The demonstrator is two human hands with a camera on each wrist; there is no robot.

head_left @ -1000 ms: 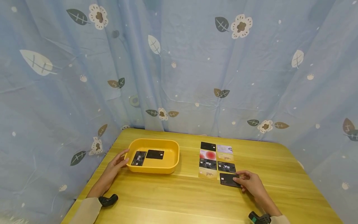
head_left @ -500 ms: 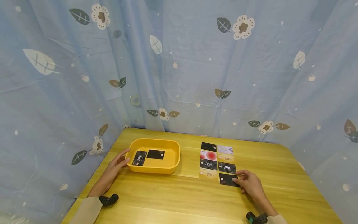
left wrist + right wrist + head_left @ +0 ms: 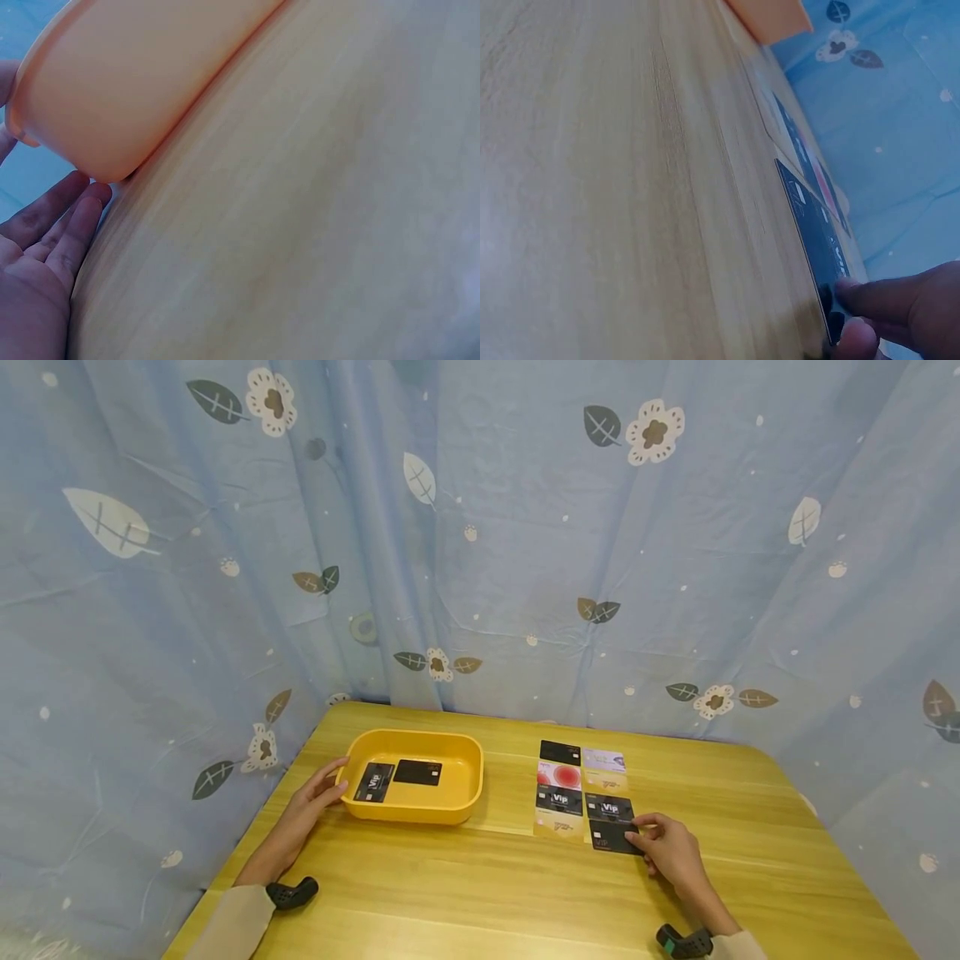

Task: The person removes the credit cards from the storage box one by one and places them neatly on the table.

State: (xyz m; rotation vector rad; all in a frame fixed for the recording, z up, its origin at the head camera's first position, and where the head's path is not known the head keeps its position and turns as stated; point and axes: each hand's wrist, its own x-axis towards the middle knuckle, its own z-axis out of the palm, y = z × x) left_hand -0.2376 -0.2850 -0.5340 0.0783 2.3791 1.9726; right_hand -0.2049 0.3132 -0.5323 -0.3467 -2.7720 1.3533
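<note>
My left hand [image 3: 309, 802] holds the left end of a yellow plastic basin [image 3: 468, 814]. The left wrist view shows its fingertips at the rim and near the bottom corner. Inside the basin lie a black card with a large "Vip" [image 3: 374, 782] and a plainer black card [image 3: 417, 772]. With thumb and fingers, my right hand [image 3: 671, 852] pinches the right end of a black VIP card [image 3: 609, 837]. That card lies flat, its far edge right at a black card marked "Vip" [image 3: 609, 807]. In the right wrist view, thumb and finger cover the near end of the black VIP card [image 3: 814, 232].
Two columns of cards lie on the wooden table [image 3: 450, 893]. The left column has a black card [image 3: 560, 752], a red-dotted card [image 3: 558, 775], another "Vip" card [image 3: 558, 800] and a gold card [image 3: 558, 825]. A lilac card [image 3: 604, 761] and a gold card top the right column. A blue curtain [image 3: 510, 552] hangs behind.
My right hand has shifted the black VIP card slightly left, then away from me, against the "Vip" card above it. My left hand stays at the basin.
</note>
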